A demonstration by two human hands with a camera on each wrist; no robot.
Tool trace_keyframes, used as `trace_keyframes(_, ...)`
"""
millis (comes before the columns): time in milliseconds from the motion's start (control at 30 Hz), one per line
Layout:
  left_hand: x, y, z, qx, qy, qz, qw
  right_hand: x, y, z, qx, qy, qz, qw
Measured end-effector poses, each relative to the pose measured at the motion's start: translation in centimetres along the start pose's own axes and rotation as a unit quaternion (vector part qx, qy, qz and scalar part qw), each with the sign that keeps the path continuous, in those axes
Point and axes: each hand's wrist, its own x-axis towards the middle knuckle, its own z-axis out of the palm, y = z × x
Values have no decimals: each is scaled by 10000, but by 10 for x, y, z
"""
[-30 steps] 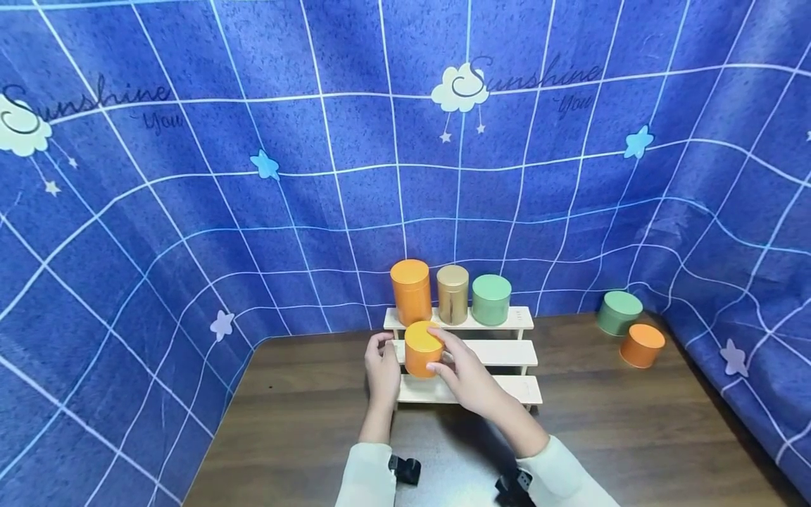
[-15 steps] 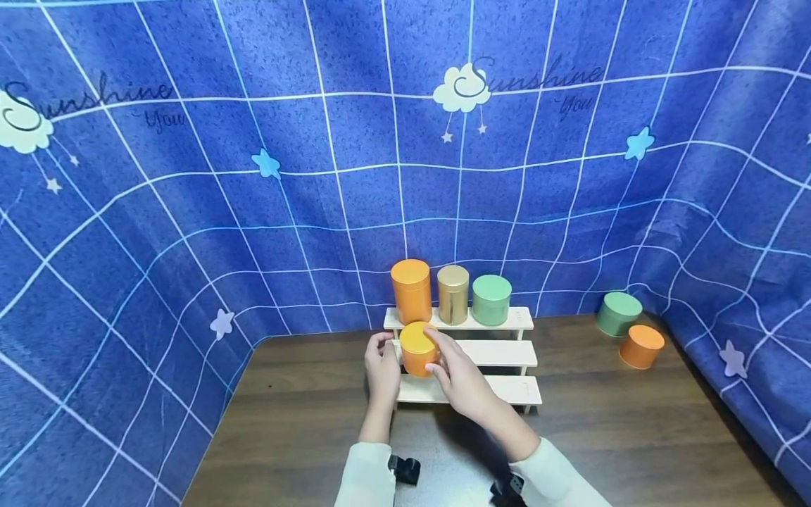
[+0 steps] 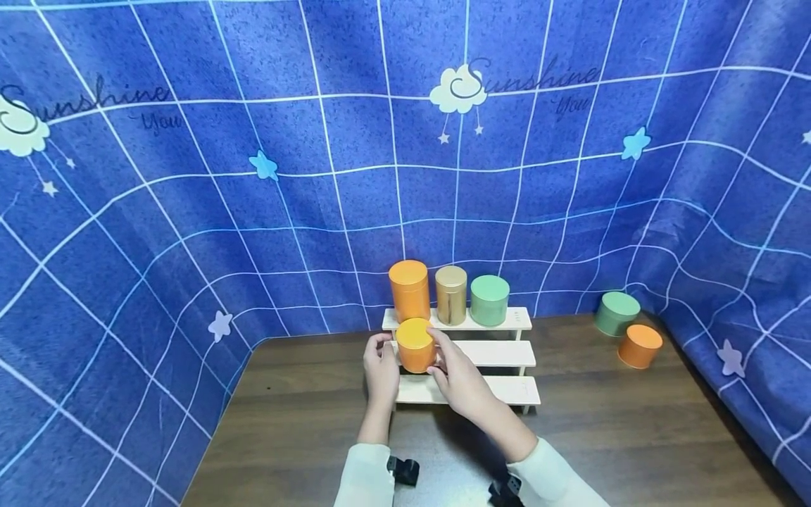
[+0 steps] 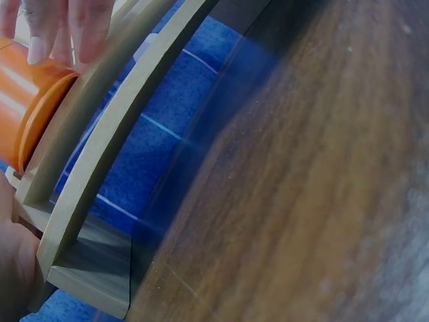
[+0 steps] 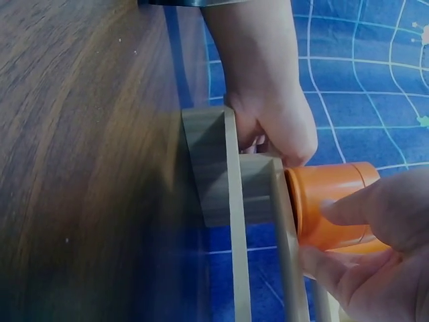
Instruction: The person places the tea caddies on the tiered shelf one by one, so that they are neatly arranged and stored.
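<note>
Fingers (image 3: 446,343) and thumb of your right hand (image 3: 465,384) grip the short orange can (image 3: 415,348) from the right in the head view. It is upright at the left end of the rack (image 3: 500,389), at its middle shelf (image 3: 497,353). It looks like a thin tin: probably light and stiff, smooth enough to slip, and likely to dent if you squeeze hard. Favour the body over the lid (image 3: 415,333), which may pull loose. Your left hand (image 3: 382,370) holds the rack's left end, so room is tight on that side. On the far shelf (image 3: 518,318) stand, left to right, a tall orange can (image 3: 409,291), a gold can (image 3: 451,296) and a green can (image 3: 489,301); the tall one is the likeliest to be knocked. At far right on the surface (image 3: 304,422), two more cans (image 3: 640,346), green and orange, stand out of your way.

From the left wrist, you see one end of the can right by the shelf edge; whether it bears weight there, you cannot tell.

From the right wrist, your grip spans the can's sides, and your left hand curls at the rack's end, just beside the can.
</note>
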Motion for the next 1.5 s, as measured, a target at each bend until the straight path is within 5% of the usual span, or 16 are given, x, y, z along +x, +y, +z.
trace_keyframes(567,0,1,1,-71,-27,-53,10000,-1,-3,-6,203,-364,252,9988)
trace_keyframes(1300,-1,1,0,124,-24,-30,9999,-3,-4,11,-515,768,145,9956)
trace_keyframes(1500,-2,3,0,83,-3,-18,10000,-3,-6,12,-92,912,228,9955)
